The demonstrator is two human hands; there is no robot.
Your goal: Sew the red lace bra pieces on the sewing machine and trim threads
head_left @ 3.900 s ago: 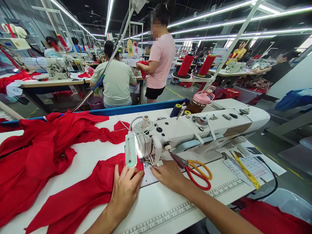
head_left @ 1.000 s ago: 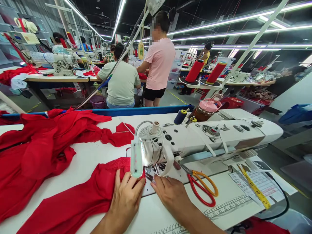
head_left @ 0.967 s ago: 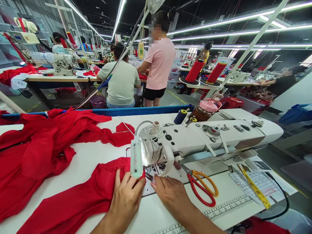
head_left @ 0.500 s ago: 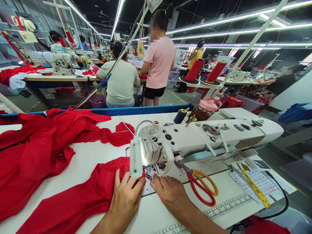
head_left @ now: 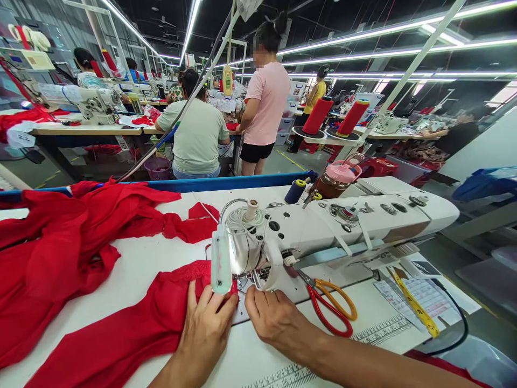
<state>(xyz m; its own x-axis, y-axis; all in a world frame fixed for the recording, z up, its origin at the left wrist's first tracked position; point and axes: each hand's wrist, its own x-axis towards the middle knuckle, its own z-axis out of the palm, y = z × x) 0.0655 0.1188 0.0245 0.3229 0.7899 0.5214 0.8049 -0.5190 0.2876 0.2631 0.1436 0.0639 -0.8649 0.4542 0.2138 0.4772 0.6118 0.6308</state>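
Here, the red fabric (head_left: pixel 133 328) is pressed flat on the table (head_left: pixel 258 361) by the left hand (head_left: pixel 205 328), fingers together, at the needle end of the sewing machine (head_left: pixel 323 226). The right hand (head_left: pixel 274 318) is held just beside it under the machine head; whether its fingertips pinch anything cannot be told. Scissors (head_left: pixel 331 307) lie near the right hand.

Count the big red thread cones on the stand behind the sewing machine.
2: left cone and right cone, side by side on the stand. More may be hidden farther back.
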